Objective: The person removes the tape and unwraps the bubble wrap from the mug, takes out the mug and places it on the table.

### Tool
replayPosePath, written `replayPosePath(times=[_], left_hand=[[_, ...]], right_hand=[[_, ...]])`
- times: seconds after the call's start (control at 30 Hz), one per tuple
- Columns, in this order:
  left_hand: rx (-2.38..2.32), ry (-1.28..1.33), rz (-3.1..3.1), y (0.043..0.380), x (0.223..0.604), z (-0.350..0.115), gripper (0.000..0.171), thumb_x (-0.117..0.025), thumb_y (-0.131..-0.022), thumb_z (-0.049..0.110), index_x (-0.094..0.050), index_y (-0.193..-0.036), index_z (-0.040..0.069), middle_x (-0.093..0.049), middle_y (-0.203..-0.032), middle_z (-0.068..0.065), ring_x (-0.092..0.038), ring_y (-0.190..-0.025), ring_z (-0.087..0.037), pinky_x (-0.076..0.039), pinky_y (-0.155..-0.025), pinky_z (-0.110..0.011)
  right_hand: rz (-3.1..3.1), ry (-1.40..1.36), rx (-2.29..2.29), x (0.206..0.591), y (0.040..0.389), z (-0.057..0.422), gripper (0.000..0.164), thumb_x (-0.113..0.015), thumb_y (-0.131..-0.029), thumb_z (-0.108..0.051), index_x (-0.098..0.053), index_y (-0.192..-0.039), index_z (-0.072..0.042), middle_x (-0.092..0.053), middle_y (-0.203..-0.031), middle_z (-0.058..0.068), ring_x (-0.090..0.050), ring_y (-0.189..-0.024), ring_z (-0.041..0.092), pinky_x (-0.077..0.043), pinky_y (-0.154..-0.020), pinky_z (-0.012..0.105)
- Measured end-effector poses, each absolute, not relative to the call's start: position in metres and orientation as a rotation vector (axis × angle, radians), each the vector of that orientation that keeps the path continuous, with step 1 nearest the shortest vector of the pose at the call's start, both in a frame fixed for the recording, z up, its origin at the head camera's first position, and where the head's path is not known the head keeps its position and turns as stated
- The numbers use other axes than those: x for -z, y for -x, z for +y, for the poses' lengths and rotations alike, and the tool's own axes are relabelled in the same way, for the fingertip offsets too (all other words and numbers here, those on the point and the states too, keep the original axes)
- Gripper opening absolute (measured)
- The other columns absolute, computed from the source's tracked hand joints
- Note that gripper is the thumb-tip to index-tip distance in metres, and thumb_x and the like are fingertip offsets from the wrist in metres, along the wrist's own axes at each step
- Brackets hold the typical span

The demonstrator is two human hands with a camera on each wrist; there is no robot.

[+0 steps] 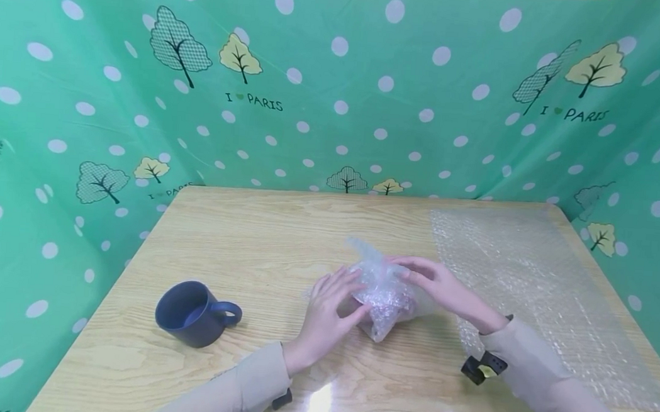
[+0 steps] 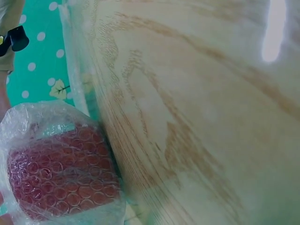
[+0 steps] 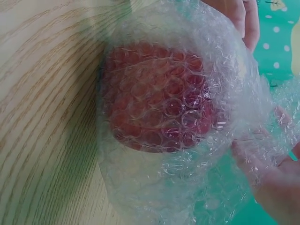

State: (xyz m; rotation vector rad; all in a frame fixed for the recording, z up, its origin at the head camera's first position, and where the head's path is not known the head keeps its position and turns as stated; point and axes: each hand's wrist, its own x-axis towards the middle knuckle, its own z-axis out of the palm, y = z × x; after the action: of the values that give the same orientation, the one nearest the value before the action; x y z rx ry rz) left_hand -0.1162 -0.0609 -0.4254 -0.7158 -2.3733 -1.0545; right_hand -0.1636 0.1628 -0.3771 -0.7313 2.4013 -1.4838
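A red, rounded object (image 3: 159, 98) is bundled in clear bubble wrap (image 1: 383, 297) at the middle of the table; the wrap blurs its exact kind. A loose flap of wrap sticks up at the top of the bundle. From the left, my left hand (image 1: 326, 316) rests spread fingers and thumb against its side. My right hand (image 1: 444, 288) reaches over from the right and pinches the gathered wrap near the top. Through the film, part of that hand shows in the right wrist view. In the left wrist view, the wrapped red object (image 2: 65, 173) lies at lower left.
A dark blue mug (image 1: 195, 317) stands at the left, its handle towards the bundle. Flat on the right side of the wooden table (image 1: 260, 227) lies a large bubble wrap sheet (image 1: 535, 288). A green dotted curtain (image 1: 367, 57) encloses the back and sides.
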Motion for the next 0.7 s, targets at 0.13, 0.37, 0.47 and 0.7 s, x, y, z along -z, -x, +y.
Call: replayPosePath(times=[0.13, 0.37, 0.47, 0.7], left_hand=[[1.039, 0.731, -2.401, 0.116, 0.424, -0.061, 0.031, -0.064, -0.079, 0.027, -0.061, -0.105, 0.011, -0.051, -0.125, -0.007, -0.039, -0.122, -0.029, -0.023, -0.102, -0.052], [1.009, 0.768, -2.466, 0.116, 0.421, -0.061, 0.03, -0.06, -0.082, 0.027, -0.061, -0.108, 0.012, -0.05, -0.126, -0.006, -0.035, -0.125, -0.029, -0.018, -0.105, -0.051], [1.008, 0.782, -2.483, 0.116, 0.42, -0.062, 0.029, -0.06, -0.082, 0.026, -0.061, -0.108, 0.012, -0.05, -0.126, -0.006, -0.034, -0.125, -0.028, -0.016, -0.106, -0.05], [0.998, 0.805, -2.516, 0.117, 0.417, -0.063, 0.03, -0.059, -0.083, 0.026, -0.061, -0.109, 0.012, -0.049, -0.127, -0.007, -0.034, -0.125, -0.029, -0.016, -0.106, -0.05]], right_hand=[[2.387, 0.623, 1.498, 0.375, 0.165, 0.164, 0.035, -0.045, -0.092, -0.028, -0.053, -0.12, -0.009, -0.05, -0.127, 0.01, -0.043, -0.117, 0.032, -0.031, -0.096, 0.055], [2.286, 0.565, 1.563, 0.373, 0.168, 0.168, 0.045, -0.041, -0.093, -0.033, -0.046, -0.124, -0.001, -0.05, -0.124, 0.018, -0.048, -0.113, 0.033, -0.033, -0.097, 0.049], [2.205, 0.535, 1.631, 0.372, 0.169, 0.17, 0.049, -0.041, -0.093, -0.034, -0.043, -0.125, 0.003, -0.048, -0.124, 0.022, -0.048, -0.112, 0.034, -0.031, -0.099, 0.048], [2.095, 0.475, 1.704, 0.371, 0.174, 0.174, 0.054, -0.042, -0.092, -0.038, -0.04, -0.126, 0.004, -0.044, -0.128, 0.022, -0.049, -0.111, 0.032, -0.022, -0.102, 0.051]])
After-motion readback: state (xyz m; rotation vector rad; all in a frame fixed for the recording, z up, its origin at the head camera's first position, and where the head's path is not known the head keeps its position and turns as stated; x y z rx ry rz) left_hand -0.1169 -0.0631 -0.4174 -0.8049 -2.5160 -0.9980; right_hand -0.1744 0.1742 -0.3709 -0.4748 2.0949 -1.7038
